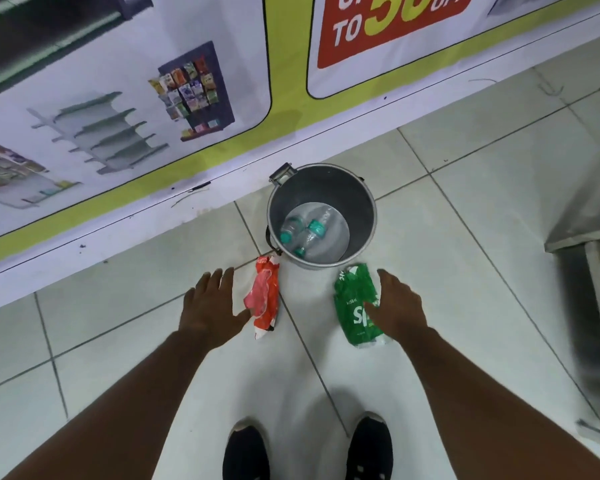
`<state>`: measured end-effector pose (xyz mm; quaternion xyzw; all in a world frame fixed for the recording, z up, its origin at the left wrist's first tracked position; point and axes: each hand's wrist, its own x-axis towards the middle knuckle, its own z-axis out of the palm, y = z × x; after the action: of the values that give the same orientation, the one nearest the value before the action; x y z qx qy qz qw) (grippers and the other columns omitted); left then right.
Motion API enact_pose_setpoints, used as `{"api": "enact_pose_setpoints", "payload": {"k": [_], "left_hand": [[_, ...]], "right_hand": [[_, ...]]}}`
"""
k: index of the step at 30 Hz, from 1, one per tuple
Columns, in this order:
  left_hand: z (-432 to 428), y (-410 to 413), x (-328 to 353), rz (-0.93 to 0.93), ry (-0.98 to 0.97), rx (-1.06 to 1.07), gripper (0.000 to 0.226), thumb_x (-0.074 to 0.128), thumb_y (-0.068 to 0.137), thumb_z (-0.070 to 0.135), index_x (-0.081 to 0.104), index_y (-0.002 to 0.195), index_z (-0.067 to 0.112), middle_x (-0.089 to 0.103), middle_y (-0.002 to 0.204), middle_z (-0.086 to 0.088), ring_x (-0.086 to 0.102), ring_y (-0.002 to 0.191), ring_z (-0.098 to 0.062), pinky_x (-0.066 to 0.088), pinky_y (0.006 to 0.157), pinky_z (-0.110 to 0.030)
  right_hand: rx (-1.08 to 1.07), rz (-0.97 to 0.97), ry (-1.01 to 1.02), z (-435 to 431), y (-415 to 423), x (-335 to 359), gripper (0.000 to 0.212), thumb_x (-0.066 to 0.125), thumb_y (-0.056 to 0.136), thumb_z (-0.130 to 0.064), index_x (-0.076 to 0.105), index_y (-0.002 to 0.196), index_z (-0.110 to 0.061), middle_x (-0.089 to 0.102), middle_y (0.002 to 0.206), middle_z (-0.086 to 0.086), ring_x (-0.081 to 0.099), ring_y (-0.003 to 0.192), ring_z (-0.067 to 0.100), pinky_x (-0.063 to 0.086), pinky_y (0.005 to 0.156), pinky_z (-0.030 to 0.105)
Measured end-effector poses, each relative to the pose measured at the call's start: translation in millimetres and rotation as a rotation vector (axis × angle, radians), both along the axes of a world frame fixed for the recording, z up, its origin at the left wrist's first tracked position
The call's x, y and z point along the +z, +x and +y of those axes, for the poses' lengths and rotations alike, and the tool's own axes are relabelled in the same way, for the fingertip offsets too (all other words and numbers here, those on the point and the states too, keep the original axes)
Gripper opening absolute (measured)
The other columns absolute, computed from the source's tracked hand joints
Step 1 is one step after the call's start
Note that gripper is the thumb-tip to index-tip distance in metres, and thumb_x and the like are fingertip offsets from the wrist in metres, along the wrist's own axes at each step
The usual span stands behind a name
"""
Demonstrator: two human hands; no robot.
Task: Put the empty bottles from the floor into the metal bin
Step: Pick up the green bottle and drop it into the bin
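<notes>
A round metal bin (361, 202) stands on the tiled floor by the wall, with a few clear bottles with teal labels (303, 232) lying in its bottom. A crushed orange-red bottle (265, 296) lies on the floor in front of the bin's left side. A crushed green bottle (355, 303) lies in front of its right side. My left hand (212, 306) hovers open just left of the orange bottle, thumb near it. My right hand (397, 308) is spread open over the green bottle's right edge, thumb across its label. Neither hand grips anything.
A printed banner (136, 98) covers the wall behind the bin. A steel table or cabinet leg (589, 271) stands at the right. My two black shoes (246, 452) are at the bottom of the view, on white tiles.
</notes>
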<state>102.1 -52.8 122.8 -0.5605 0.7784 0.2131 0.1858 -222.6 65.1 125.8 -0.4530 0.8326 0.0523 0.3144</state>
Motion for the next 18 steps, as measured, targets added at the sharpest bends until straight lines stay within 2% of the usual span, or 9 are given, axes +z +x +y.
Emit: {"api": "enact_pose_setpoints", "payload": {"k": [4,9,11,14,18], "left_hand": [[-9.6,5.7,-53.0,0.007,-0.002,-0.018,0.099,0.054,0.081,0.068,0.010,0.155,0.020,0.020,0.163,-0.009,0.015,0.150,-0.031,0.024,0.118,-0.049],[-17.2,1.9,-100.1,0.040,-0.012,-0.039,0.096,0.055,0.080,0.065,0.012,0.154,0.021,0.021,0.163,-0.006,0.016,0.149,-0.030,0.022,0.118,-0.048],[-15.5,-2.7,-106.2,0.053,-0.008,-0.044,0.095,0.054,0.080,0.065,0.013,0.154,0.022,0.021,0.163,-0.006,0.015,0.150,-0.030,0.021,0.118,-0.048],[-12.0,-9.1,-102.8,0.083,0.015,-0.056,0.094,0.054,0.081,0.065,0.012,0.154,0.022,0.020,0.163,-0.007,0.015,0.150,-0.030,0.020,0.119,-0.049],[-2.5,-12.6,-64.2,0.098,0.003,-0.089,0.092,0.053,0.082,0.063,0.014,0.154,0.021,0.022,0.162,-0.007,0.016,0.149,-0.030,0.021,0.120,-0.049]], "right_hand": [[-0.099,0.034,0.141,-3.2,13.7,-71.4,0.077,0.065,0.079,-0.049,0.033,0.140,-0.014,0.050,0.135,0.007,0.049,0.123,0.032,0.040,0.099,0.045],[-0.222,0.116,0.253,-14.4,16.2,-138.4,0.092,0.070,0.070,-0.058,0.029,0.139,-0.014,0.053,0.130,0.007,0.047,0.123,0.032,0.035,0.101,0.048],[-0.227,0.159,0.280,-15.0,16.0,-156.9,0.077,0.067,0.076,-0.047,0.033,0.136,-0.012,0.057,0.126,0.007,0.048,0.120,0.031,0.034,0.100,0.049],[-0.275,0.181,0.328,-10.7,15.4,-166.7,0.041,0.057,0.081,-0.026,0.048,0.119,-0.015,0.060,0.113,0.006,0.049,0.114,0.029,0.035,0.096,0.046],[-0.390,0.153,0.285,16.1,13.0,-134.6,0.022,0.057,0.075,-0.023,0.055,0.097,-0.020,0.060,0.092,0.003,0.056,0.105,0.030,0.035,0.090,0.043]]}}
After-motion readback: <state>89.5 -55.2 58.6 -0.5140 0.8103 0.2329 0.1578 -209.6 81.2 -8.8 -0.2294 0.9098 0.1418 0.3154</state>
